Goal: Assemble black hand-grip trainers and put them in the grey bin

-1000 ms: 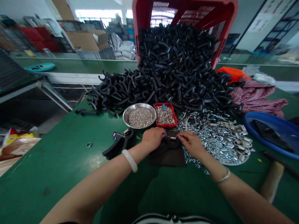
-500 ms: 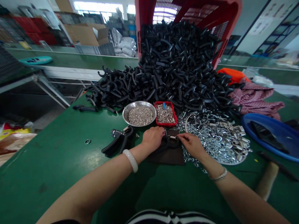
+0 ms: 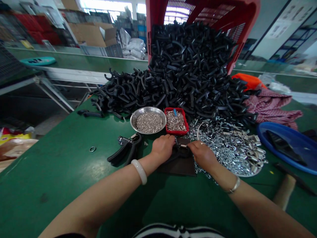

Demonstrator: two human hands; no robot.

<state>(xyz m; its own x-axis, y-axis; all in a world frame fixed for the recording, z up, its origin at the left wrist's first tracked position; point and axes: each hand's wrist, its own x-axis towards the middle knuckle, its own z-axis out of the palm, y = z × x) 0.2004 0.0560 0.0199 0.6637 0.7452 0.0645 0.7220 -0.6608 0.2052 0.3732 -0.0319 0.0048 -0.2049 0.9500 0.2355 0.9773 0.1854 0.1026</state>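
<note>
Over a dark mat (image 3: pixel 182 168) on the green table, my left hand (image 3: pixel 163 147) is closed around a black handle piece (image 3: pixel 177 154). A small metal spring (image 3: pixel 183 145) lies across this piece. At the spring's right end my right hand (image 3: pixel 203 154) is pinched; what is between its fingertips is too small to make out. To the left rests another black hand grip (image 3: pixel 126 148) with a spring. Behind my hands stand a metal bowl (image 3: pixel 148 123) of small metal parts and a red tray (image 3: pixel 176 121) of pins with a blue-tipped tool.
Black handle pieces (image 3: pixel 173 82) spill from a tilted red crate (image 3: pixel 247 29). Loose metal parts (image 3: pixel 228 148) heap at the right, beside a blue tray (image 3: pixel 304 155) and a hammer (image 3: pixel 284 191). A metal ring (image 3: pixel 92 149) lies at the left.
The fingers of my right hand have curled in more at the spring's right end. My left hand keeps its hold on the black piece. The view has shifted slightly.
</note>
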